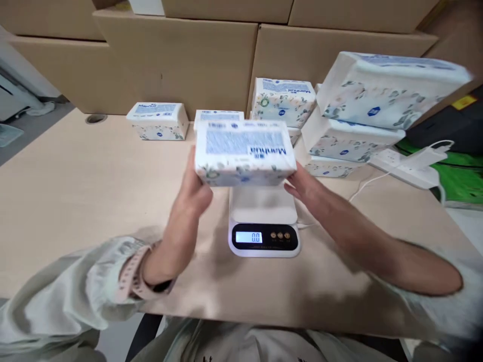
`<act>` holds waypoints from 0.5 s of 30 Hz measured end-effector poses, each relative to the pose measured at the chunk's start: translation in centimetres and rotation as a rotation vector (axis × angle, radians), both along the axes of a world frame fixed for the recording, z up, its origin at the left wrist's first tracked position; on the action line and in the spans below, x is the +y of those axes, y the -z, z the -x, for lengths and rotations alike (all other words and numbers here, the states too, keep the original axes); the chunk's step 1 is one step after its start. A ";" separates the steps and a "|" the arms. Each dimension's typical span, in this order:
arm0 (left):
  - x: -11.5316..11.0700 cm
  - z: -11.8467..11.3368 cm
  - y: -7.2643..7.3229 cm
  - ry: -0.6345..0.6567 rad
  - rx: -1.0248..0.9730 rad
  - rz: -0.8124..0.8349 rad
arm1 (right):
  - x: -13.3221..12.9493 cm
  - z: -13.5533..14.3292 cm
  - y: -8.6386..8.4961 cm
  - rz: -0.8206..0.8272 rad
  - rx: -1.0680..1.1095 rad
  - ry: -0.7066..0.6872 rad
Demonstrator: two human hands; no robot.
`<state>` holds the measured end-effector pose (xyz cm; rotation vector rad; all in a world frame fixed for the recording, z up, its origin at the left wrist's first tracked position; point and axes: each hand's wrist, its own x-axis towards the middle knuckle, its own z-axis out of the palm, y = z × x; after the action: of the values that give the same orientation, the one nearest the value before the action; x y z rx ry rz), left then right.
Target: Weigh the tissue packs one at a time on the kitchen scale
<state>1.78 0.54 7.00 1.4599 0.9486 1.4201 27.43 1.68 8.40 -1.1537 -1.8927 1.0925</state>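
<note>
Between my two hands I hold a white pack of tissues with blue print and a floral edge. My left hand grips its left end, the thumb at the near corner. On the right end, my right hand is closed against the pack, its far fingers hidden behind it. Below the pack stands a white digital scale, whose lit display reads 0.0. The pack is held above the scale's plate and hides the rear of it.
Stacked tissue packs stand at the right, with further packs behind the held one. One lone pack sits at the back left. Cardboard boxes line the back edge. A white power strip with cables lies at the right.
</note>
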 end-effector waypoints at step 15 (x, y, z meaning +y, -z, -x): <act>-2.6 -2.2 5.9 0.157 0.017 0.153 | -4.8 -4.5 7.5 -0.123 -0.013 0.092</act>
<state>3.98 -2.04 1.09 1.4018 0.9118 1.1973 31.89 -3.17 0.86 -1.1680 -1.8703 0.9077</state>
